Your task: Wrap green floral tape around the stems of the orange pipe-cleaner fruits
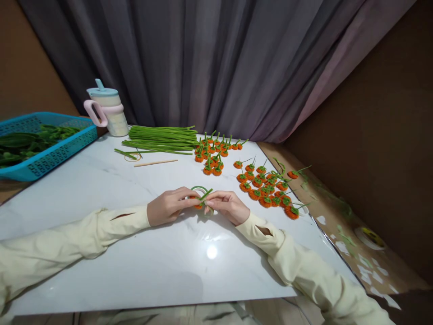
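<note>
Clamping fuzzy orange ornament (197,207) with slanted green stem (207,194) in left-hand fingers (188,203); pinching, apparently, pale tape (210,211) in right-hand fingers (218,205).

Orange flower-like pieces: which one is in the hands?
The orange piece between the left hand and right hand, partly covered by them. The other orange pieces sit farther back or to the right, touched by neither hand.

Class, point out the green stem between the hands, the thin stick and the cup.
Green stem (207,194): head view, middle of its visible length.
Stick (155,163): head view, about halfway along.
Cup (118,125): head view, its lower body.
</note>
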`<state>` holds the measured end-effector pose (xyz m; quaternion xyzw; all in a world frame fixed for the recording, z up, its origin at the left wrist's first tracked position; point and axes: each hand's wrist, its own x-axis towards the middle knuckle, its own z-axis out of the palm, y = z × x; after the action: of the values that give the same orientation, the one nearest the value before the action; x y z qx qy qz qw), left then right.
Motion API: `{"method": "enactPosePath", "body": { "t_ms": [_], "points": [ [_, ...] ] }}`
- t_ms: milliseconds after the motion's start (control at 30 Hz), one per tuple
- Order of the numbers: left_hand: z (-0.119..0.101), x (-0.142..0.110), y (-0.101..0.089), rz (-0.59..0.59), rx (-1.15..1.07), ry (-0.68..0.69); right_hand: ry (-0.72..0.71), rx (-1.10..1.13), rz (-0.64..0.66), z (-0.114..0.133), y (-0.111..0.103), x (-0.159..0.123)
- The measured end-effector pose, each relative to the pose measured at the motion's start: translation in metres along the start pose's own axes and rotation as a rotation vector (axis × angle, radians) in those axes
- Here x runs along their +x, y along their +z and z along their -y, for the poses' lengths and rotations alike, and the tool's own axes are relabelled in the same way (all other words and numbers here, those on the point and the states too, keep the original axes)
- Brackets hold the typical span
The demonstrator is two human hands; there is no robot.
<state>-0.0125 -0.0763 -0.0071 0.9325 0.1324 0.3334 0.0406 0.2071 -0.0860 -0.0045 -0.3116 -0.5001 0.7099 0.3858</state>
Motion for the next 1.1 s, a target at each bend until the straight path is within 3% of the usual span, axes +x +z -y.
{"method": "enactPosePath", "body": {
  "t_ms": [167, 433, 867, 1100],
  "points": [
    [-0.002, 0.002, 0.000, 0.015, 0.041, 0.031, -0.095, -0.087, -0.018, -0.001, 0.001, -0.001],
    [-0.002, 0.002, 0.005, -0.079, -0.040, 0.022, -0.110, -0.227, 0.029, 0.000, 0.006, -0.007],
    [-0.003, 0.001, 0.005, -0.054, -0.003, 0.014, -0.084, -0.169, 0.020, -0.001, 0.012, -0.007],
    [-0.003, 0.001, 0.005, -0.044, 0.009, 0.020, -0.148, -0.193, 0.033, -0.001, 0.012, -0.008]
  ]
}}
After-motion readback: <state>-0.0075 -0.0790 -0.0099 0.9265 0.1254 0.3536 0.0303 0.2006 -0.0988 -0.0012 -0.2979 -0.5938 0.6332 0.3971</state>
